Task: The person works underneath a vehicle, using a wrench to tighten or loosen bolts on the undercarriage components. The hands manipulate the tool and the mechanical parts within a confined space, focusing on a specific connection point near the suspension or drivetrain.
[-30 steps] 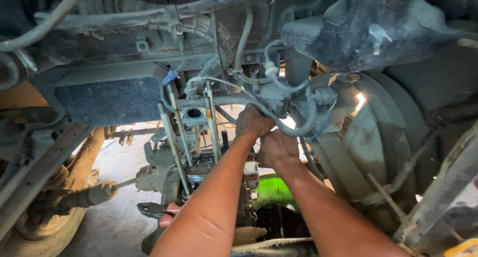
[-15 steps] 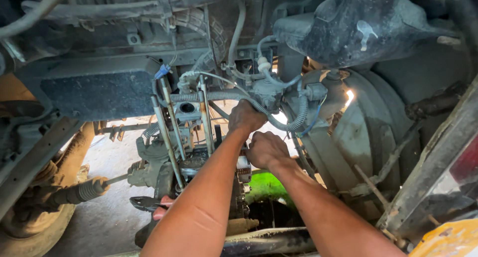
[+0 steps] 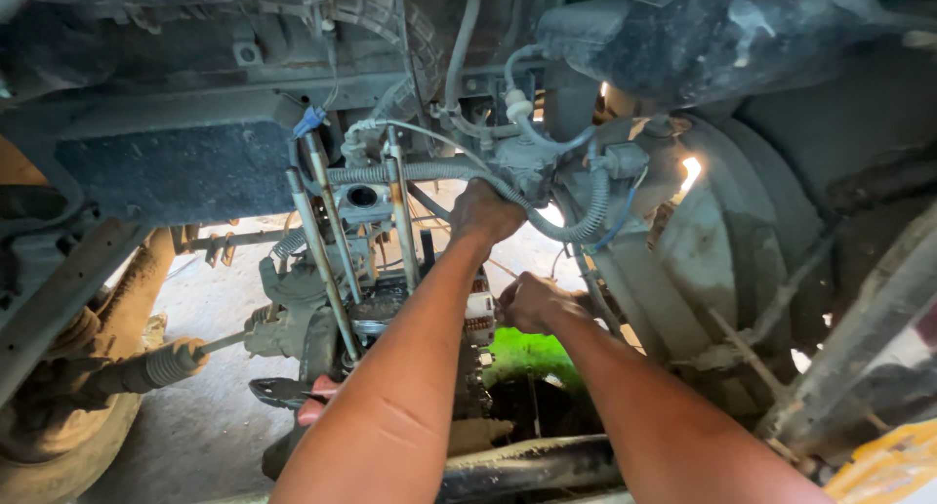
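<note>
I look up at a vehicle's grimy underside. My left hand [image 3: 485,214] reaches up and is closed around a grey corrugated hose [image 3: 444,172] near a dirty valve block [image 3: 527,158]. My right hand [image 3: 532,301] is lower, fingers curled, next to a pale metal part with ribs [image 3: 478,314]; what it grips is hidden. Thin metal rods [image 3: 322,250] run down just left of my left forearm.
A dark flat panel [image 3: 176,172] hangs at the left. A large round housing [image 3: 722,241] fills the right. A rubber-booted rod [image 3: 161,365] and a wheel [image 3: 59,445] sit low left. Pliers with red handles [image 3: 293,395] lie below. Green patch [image 3: 532,353] under my right hand.
My right hand has dropped away from the left one, moving lower. My left hand stays up at the hose. The view has shifted slightly.
</note>
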